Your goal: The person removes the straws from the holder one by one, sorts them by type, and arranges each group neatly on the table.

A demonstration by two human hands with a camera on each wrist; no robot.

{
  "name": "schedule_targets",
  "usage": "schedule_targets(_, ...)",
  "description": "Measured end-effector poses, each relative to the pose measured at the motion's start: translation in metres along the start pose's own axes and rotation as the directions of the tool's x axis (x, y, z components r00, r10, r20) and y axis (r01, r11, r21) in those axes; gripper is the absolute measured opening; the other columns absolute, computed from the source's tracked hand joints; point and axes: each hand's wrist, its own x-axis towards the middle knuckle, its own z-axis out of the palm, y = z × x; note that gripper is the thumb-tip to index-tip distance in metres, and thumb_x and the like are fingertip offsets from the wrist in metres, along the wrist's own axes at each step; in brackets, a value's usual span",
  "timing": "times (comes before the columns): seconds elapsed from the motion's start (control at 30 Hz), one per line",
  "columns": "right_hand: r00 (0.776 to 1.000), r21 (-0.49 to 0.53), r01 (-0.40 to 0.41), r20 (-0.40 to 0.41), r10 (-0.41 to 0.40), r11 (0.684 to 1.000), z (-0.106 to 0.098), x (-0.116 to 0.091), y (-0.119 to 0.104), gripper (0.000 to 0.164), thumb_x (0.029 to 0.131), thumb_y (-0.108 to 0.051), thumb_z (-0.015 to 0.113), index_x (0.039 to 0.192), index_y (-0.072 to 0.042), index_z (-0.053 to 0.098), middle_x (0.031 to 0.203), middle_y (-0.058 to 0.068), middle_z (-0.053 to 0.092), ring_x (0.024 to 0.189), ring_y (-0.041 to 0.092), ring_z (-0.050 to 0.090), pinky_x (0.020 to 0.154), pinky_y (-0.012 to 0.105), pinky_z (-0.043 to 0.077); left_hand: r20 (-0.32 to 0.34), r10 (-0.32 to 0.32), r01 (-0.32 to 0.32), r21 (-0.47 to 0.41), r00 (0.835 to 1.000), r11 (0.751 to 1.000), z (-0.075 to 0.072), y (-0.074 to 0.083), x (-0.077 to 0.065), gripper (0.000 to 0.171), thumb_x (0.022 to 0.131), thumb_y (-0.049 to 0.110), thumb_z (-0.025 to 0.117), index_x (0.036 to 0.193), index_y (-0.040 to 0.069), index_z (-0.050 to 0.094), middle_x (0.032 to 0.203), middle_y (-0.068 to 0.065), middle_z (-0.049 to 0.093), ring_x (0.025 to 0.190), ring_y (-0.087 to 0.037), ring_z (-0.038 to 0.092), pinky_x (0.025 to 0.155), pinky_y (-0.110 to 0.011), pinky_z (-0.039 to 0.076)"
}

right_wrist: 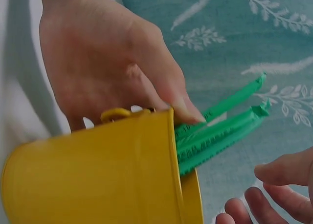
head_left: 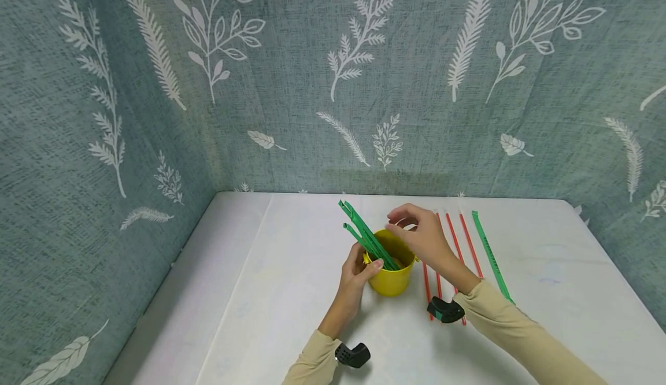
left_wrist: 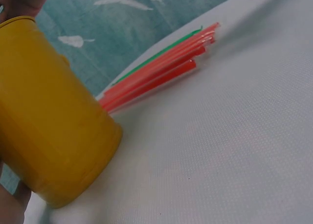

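A small yellow bucket (head_left: 389,284) stands slightly tilted on the table, gripped by my left hand (head_left: 355,278) with the thumb at its rim. Several slim sticks in printed green wrappers (head_left: 370,236) lean out of it toward the left. Over the bucket's right rim hovers my right hand (head_left: 424,237), its fingers loosely bent and nothing between them. In the right wrist view, the fingertips of the right hand (right_wrist: 286,187) are apart from the green sticks (right_wrist: 220,136). The left wrist view shows the bucket's side (left_wrist: 54,121) close up; its inside is hidden there.
Several red sticks (head_left: 470,243), which look like straws in clear wrappers, lie side by side right of the bucket, partly under my right arm. Beyond them lies one green wrapped stick (head_left: 491,252). A patterned cloth (head_left: 291,84) hangs behind the white table (head_left: 276,315).
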Motion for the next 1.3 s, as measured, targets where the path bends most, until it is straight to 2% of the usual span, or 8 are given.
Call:
schedule_targets(0.13, 0.999, 0.026, -0.015, 0.037, 0.014, 1.0, 0.01, 0.002, -0.003, 0.015, 0.078, -0.02, 0.066, 0.091, -0.013, 0.062, 0.088, 0.005, 0.064, 0.075, 0.016, 0.059, 0.066, 0.035, 0.049, -0.009, -0.008, 0.008, 0.001, 1.0, 1.0, 0.001, 0.001, 0.0, 0.048, 0.086, 0.016, 0.05, 0.131, 0.011, 0.034, 0.131, -0.009, 0.04, 0.12, -0.02, 0.036, 0.1, -0.039, 0.026)
schedule_targets(0.3, 0.997, 0.042, -0.019, 0.071, 0.016, 0.999, 0.021, 0.003, -0.006, 0.017, 0.077, -0.016, 0.067, 0.092, -0.014, 0.062, 0.09, 0.004, 0.063, 0.076, 0.017, 0.059, 0.067, 0.033, 0.049, -0.021, -0.029, 0.028, -0.03, 0.999, 0.999, -0.001, -0.008, 0.002, 0.047, 0.086, 0.016, 0.052, 0.13, 0.019, 0.037, 0.13, -0.002, 0.041, 0.121, -0.017, 0.036, 0.1, -0.039, 0.026)
schedule_targets(0.47, 0.995, 0.045, 0.019, 0.095, -0.024, 0.999, 0.032, 0.003, -0.006, 0.021, 0.075, -0.012, 0.068, 0.095, -0.01, 0.062, 0.09, 0.005, 0.063, 0.074, 0.017, 0.06, 0.067, 0.03, 0.05, -0.038, -0.031, 0.03, -0.032, 0.999, 0.999, -0.005, -0.022, 0.004, 0.047, 0.085, 0.019, 0.054, 0.128, 0.026, 0.039, 0.131, 0.004, 0.04, 0.122, -0.014, 0.034, 0.1, -0.038, 0.025)
schedule_targets(0.6, 0.994, 0.054, 0.044, 0.101, -0.05, 0.998, 0.037, 0.002, -0.005, 0.022, 0.075, -0.01, 0.068, 0.096, -0.008, 0.061, 0.088, 0.004, 0.062, 0.073, 0.017, 0.06, 0.064, 0.028, 0.05, -0.032, -0.013, 0.011, -0.038, 0.999, 0.999, -0.006, -0.025, 0.004, 0.048, 0.085, 0.022, 0.054, 0.129, 0.026, 0.038, 0.132, 0.004, 0.04, 0.121, -0.015, 0.035, 0.099, -0.038, 0.028)
schedule_targets(0.8, 0.995, 0.034, 0.038, 0.095, -0.041, 0.999, 0.039, 0.0, -0.002, 0.02, 0.075, -0.012, 0.068, 0.094, -0.01, 0.061, 0.084, 0.001, 0.062, 0.07, 0.015, 0.058, 0.062, 0.026, 0.049, -0.02, -0.027, 0.026, -0.06, 0.999, 0.998, -0.004, -0.02, 0.003, 0.048, 0.086, 0.016, 0.053, 0.131, 0.023, 0.037, 0.133, 0.003, 0.039, 0.122, -0.015, 0.035, 0.098, -0.037, 0.028)
schedule_targets(0.97, 0.994, 0.02, 0.042, 0.098, -0.044, 0.999, 0.041, -0.001, -0.001, 0.019, 0.074, -0.011, 0.069, 0.091, -0.01, 0.061, 0.077, 0.001, 0.062, 0.066, 0.015, 0.057, 0.059, 0.027, 0.048, -0.034, -0.023, 0.022, -0.026, 0.999, 0.999, -0.001, -0.007, 0.0, 0.049, 0.086, 0.014, 0.05, 0.132, 0.018, 0.035, 0.133, 0.001, 0.039, 0.121, -0.017, 0.035, 0.098, -0.039, 0.028)
schedule_targets(1.3, 0.995, 0.033, 0.039, 0.095, -0.042, 0.999, 0.039, -0.001, 0.001, 0.016, 0.073, -0.009, 0.069, 0.085, -0.008, 0.059, 0.072, 0.001, 0.058, 0.063, 0.014, 0.055, 0.059, 0.026, 0.048, -0.025, -0.022, 0.022, -0.02, 0.999, 1.0, 0.001, -0.001, 0.0, 0.049, 0.087, 0.015, 0.05, 0.132, 0.021, 0.035, 0.133, 0.002, 0.038, 0.122, -0.017, 0.034, 0.098, -0.039, 0.029)
